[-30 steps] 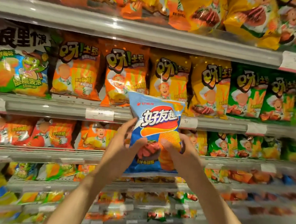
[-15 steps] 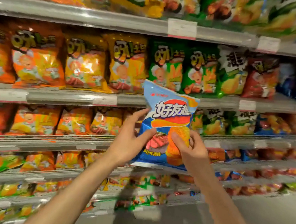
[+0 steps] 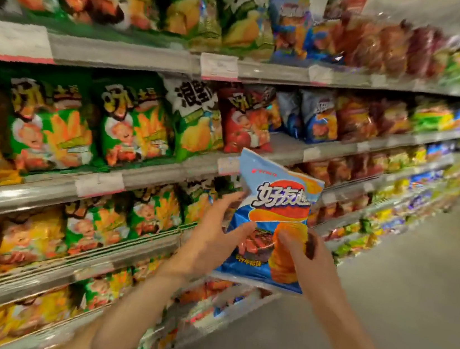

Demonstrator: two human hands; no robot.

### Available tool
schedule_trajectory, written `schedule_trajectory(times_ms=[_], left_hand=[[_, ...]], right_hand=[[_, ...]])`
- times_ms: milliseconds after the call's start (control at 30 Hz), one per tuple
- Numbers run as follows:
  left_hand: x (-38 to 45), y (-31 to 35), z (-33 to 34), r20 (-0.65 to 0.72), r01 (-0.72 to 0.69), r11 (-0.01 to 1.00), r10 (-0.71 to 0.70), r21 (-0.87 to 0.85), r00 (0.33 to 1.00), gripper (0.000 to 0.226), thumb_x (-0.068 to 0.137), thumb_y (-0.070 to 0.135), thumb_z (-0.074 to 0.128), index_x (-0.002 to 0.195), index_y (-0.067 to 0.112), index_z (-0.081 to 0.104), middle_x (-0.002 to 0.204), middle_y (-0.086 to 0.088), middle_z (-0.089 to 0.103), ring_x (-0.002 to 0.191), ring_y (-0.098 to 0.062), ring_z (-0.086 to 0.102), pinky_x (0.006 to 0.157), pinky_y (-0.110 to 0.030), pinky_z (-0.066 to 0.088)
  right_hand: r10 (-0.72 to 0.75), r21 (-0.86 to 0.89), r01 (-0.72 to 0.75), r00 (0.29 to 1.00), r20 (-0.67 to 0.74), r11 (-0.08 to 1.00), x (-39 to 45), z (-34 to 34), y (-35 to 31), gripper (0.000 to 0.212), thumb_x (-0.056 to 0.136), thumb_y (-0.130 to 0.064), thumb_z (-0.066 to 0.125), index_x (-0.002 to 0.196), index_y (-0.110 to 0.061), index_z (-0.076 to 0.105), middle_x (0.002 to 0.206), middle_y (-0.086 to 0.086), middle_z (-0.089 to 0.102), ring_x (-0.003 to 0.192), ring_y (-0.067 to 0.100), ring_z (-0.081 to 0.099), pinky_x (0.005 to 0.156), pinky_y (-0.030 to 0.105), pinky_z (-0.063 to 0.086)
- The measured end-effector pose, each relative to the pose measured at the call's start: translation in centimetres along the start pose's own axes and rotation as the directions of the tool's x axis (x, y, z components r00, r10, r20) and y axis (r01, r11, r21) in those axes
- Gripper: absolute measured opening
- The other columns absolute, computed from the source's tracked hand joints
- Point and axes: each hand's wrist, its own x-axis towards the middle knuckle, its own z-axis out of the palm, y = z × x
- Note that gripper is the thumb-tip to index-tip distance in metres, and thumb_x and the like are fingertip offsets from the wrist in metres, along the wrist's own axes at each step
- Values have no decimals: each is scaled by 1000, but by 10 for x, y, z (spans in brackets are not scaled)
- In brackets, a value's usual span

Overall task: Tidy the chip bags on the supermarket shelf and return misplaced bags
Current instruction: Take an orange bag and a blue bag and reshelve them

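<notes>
One blue chip bag [image 3: 270, 223] is held upright in front of the shelves, clear of every shelf edge. Left hand [image 3: 211, 239] grips its left edge, thumb across the front; right hand [image 3: 304, 253] pinches its lower right, thumb on the front.

Judged step: carrying one misplaced bag to its proper row. Beyond the grip and above it, two similar blue bags [image 3: 309, 116] stand on a shelf [image 3: 340, 149]; the likely next move is to lift the bag there and seat it upright. Farther bags are too blurred to count.
</notes>
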Motion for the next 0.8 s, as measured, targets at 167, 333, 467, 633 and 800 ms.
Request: schedule_trajectory(times_ms=[167,333,467,633,800], left_hand=[[82,-2,65,74,11,998,-7,-54,997,59,92,45,67,145,43,41,142,15,51,125,-4,54,104,-36,50],[153,2,99,64,5,993,3,-122,998,53,93,40,68,141,46,45,136,26,55,122,3,56,103,-39,51],[188,2,112,7,11,997,-10,-76,1000,55,93,44,66,142,47,42,133,29,52,119,8,53,104,-36,49],[230,-1,121,-68,42,997,-46,-57,997,55,93,42,67,141,48,41,127,22,57,112,3,57,99,-39,54],[269,3,128,-207,48,999,-52,-26,977,54,93,42,63,141,46,40,138,23,51,123,2,53,104,-32,51]], right_hand=[[20,-28,-23,996,-83,999,75,-59,6,95,55,-82,73,133,-31,57,115,-8,74,93,4,74,83,31,58],[-6,-51,2,997,-75,999,155,-94,0,75,65,-67,75,128,-30,61,110,-5,76,93,9,75,83,37,61],[-27,-74,24,999,-38,997,203,-105,1,77,63,-71,70,128,-31,57,114,-6,72,99,13,73,85,38,61],[-65,-105,73,995,77,992,261,-112,-3,78,66,-76,67,132,-36,54,115,-10,71,101,11,72,89,40,61],[-116,-97,144,959,257,985,334,-115,-21,54,74,-64,67,119,-34,60,102,-8,73,88,6,72,75,27,60]])
